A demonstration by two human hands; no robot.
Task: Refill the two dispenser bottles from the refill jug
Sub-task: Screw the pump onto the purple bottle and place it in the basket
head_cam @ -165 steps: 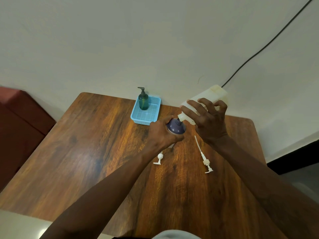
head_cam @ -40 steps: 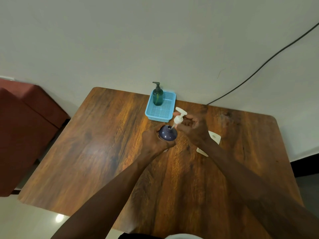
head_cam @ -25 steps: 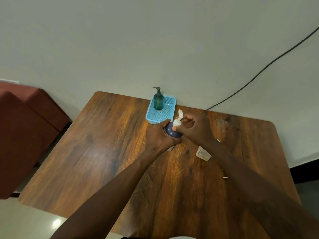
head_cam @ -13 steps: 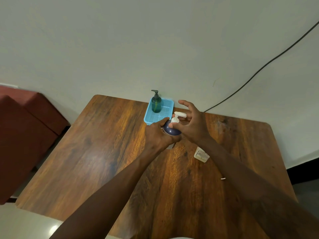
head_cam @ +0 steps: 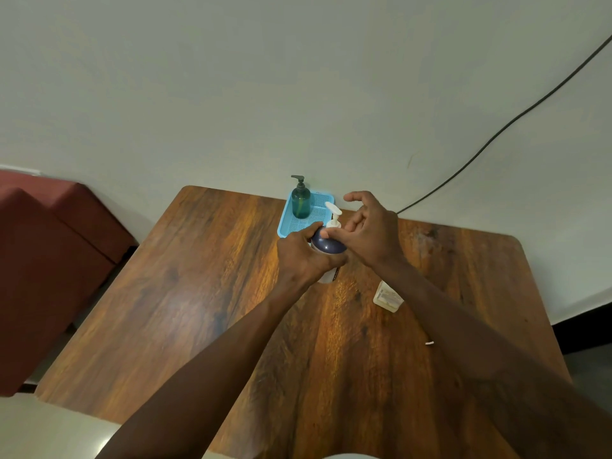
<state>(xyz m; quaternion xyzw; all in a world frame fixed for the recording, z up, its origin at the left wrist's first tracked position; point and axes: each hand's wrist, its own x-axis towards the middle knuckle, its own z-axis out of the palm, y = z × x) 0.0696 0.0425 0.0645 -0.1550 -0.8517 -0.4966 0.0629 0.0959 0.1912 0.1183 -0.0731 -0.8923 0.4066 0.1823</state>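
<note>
A dark purple dispenser bottle stands upright on the wooden table, and my left hand is wrapped around its body. A white pump head sits in its neck. My right hand pinches the pump's collar with thumb and forefinger, its other fingers spread. A green dispenser bottle with a black pump stands in the blue tray at the table's far edge. The pale refill jug lies on the table, mostly hidden behind my right forearm.
A white wall rises right behind the table, with a black cable running down it. A dark red seat stands to the left. A small white bit lies beside my right forearm.
The jug that my right hand was pouring from now lies on the table. My right hand brought the white pump into the purple bottle's neck and has been turning it there.
</note>
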